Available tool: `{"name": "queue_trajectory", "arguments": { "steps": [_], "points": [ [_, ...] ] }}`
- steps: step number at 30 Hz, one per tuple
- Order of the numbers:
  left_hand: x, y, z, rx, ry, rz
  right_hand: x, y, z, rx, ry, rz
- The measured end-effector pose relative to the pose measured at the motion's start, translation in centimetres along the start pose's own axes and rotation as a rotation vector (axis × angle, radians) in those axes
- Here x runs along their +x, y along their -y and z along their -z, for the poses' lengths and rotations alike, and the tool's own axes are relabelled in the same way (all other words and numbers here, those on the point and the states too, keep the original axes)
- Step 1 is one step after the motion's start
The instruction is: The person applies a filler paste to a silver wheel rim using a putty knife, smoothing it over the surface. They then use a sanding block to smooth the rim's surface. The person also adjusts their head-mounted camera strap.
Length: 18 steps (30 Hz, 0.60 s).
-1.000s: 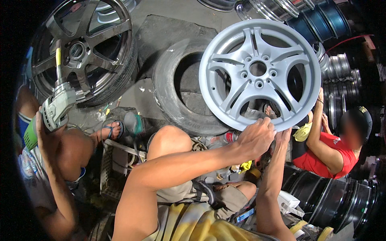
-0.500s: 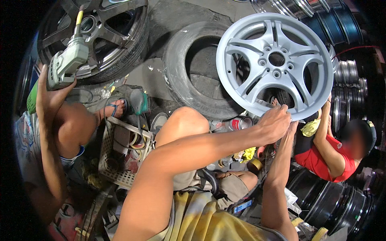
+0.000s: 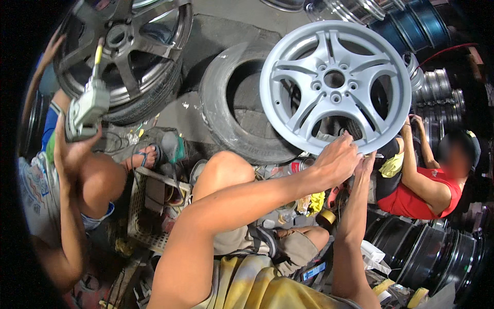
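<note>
A silver-grey alloy wheel (image 3: 374,112) with split spokes stands tilted in front of me, right of the middle. My left hand (image 3: 338,158) is closed at its lower rim, fingers curled over the edge. Just to the right, my right hand (image 3: 365,164) touches the underside of the same rim, its fingers pinched together. Whatever lies between those fingers is too hidden to name. A small pale edge shows beside them. Behind the wheel, a bare grey tyre (image 3: 215,105) lies on the floor.
On the left, a person holds a pale power tool (image 3: 88,109) near a dark wheel (image 3: 123,64). Another person in a red top (image 3: 419,193) sits at right. A plastic crate (image 3: 135,208) stands by my knee. Stacked black rims (image 3: 411,247) fill the lower right; a tape roll (image 3: 326,216) lies nearby.
My view has shifted, so the wheel and my hands appear further left. Both hands stay at the lower rim. The left person's other arm has come into view.
</note>
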State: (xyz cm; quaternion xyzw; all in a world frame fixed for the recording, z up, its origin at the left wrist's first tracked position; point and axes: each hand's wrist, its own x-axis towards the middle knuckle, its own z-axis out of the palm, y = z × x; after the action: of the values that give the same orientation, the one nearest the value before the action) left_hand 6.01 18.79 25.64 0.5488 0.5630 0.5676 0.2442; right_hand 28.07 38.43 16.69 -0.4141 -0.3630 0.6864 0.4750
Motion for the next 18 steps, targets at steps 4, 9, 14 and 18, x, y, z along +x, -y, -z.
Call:
{"name": "queue_trajectory", "arguments": {
  "steps": [4, 9, 14, 18],
  "points": [
    [-0.1, 0.3, 0.0, -0.003, -0.006, -0.010, -0.5, 0.0, -1.4, -0.039, -0.014, 0.056],
    [-0.1, 0.1, 0.4, -0.031, 0.032, 0.017, -0.4, -0.1, -0.5, -0.044, 0.044, 0.077],
    [-0.2, 0.2, 0.7, -0.036, -0.032, -0.050, 0.9, -0.7, 1.1, -0.008, 0.039, 0.096],
    [0.0, 0.1, 1.0, -0.039, 0.020, -0.029, 1.6, -1.1, 2.8, 0.047, 0.082, 0.052]
  ]
}}
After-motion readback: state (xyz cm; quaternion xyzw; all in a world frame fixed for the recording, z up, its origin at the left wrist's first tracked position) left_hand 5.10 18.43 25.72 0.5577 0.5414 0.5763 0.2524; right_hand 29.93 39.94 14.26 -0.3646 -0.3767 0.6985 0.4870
